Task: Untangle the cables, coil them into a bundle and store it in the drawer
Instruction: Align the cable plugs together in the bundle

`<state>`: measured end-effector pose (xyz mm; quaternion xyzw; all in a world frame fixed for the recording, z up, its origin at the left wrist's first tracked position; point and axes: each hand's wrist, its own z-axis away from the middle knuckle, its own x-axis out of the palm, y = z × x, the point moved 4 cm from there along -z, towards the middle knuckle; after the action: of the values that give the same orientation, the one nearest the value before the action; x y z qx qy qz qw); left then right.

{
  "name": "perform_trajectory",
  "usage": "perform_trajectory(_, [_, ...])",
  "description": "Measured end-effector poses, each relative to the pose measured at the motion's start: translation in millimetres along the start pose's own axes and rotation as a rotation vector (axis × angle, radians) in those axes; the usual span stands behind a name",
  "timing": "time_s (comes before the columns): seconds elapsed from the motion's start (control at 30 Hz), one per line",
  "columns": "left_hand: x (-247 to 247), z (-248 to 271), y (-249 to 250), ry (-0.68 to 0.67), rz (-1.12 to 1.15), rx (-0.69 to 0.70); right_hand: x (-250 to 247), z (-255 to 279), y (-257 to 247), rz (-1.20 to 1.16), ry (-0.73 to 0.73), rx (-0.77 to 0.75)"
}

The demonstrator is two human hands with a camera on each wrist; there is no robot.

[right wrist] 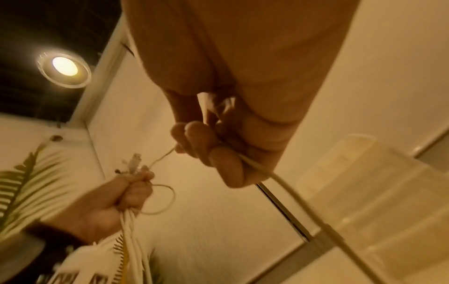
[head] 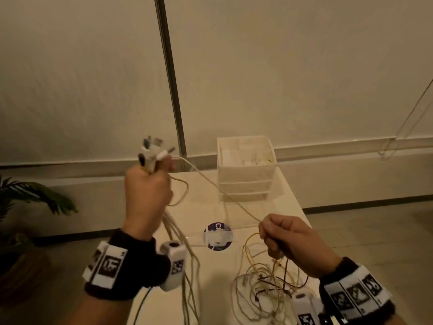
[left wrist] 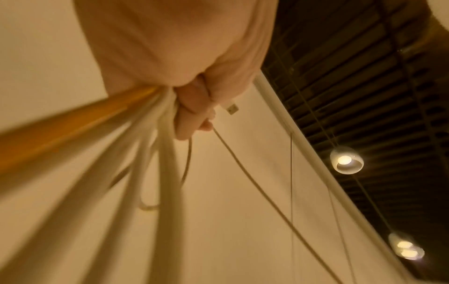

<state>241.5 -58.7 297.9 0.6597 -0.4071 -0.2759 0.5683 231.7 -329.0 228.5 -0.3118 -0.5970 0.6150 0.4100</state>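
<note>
My left hand (head: 147, 193) is raised above the table's left side and grips a bunch of white and yellow cables (head: 180, 259) in a fist; several plugs (head: 152, 148) stick out above it. The strands hang down past my wrist (left wrist: 150, 173). One thin white cable (head: 218, 191) runs taut from that fist to my right hand (head: 281, 235), which pinches it and holds a few strands (right wrist: 279, 178). Below the right hand a tangle of white, yellow and dark cables (head: 264, 287) lies on the table. The white drawer unit (head: 246, 170) stands at the table's far end, its top compartment open.
The pale table (head: 276, 207) has a round purple sticker (head: 218, 235) at its middle. A potted plant (head: 28, 195) stands on the floor at the left. A dark metal pole (head: 171, 78) rises behind the table. White curtain walls enclose the space.
</note>
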Motion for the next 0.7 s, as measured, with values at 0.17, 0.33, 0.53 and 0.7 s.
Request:
perform_trajectory(0.17, [0, 19, 9, -0.074, -0.156, 0.15, 7, 0, 15, -0.161, 0.067, 0.017])
perform_trajectory(0.33, [59, 77, 2, -0.719, -0.424, 0.36, 31, -10, -12, -0.208, -0.058, -0.019])
perform_trajectory(0.53, [60, 70, -1, -0.62, -0.593, 0.449, 42, -8, -29, -0.088, -0.101, -0.034])
perform_trajectory(0.7, [29, 28, 6, -0.201, -0.456, 0.26, 37, -5, -8, 0.068, -0.089, -0.103])
